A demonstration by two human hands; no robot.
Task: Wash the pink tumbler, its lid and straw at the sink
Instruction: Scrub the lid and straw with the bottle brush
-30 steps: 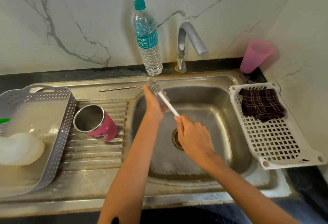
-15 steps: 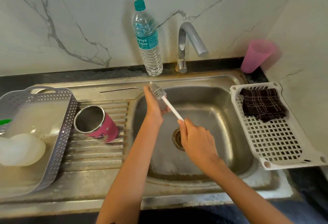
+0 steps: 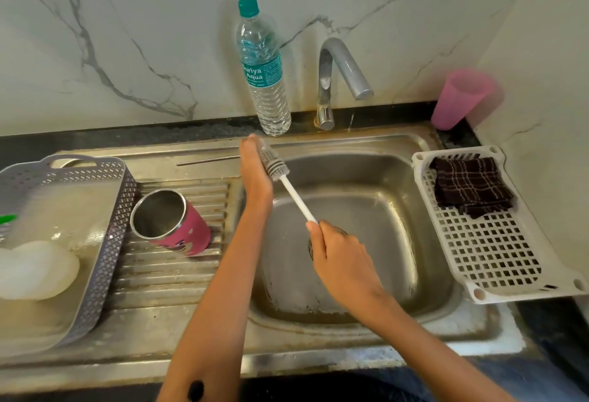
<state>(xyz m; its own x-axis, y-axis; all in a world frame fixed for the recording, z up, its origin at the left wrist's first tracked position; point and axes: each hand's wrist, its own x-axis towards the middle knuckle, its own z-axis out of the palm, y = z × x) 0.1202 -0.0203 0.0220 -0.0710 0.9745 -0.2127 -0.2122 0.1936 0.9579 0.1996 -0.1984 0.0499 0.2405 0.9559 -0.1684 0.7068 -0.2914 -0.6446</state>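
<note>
Grips the bottle brush (image 3: 293,193) by its handle in the curled right hand (image 3: 342,255), bristles pressed to the flat, straight-fingered left hand (image 3: 255,175) above the sink (image 3: 366,146), probably for soaping. Has the pink tumbler (image 3: 173,224) lying sideways at 8 o'clock of that hand, well apart, likely draining, and the straw (image 3: 207,161) at 9 o'clock.

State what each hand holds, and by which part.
Right hand grips the brush by its white handle's end; left hand holds nothing, straight fingers against the bristles.
</note>
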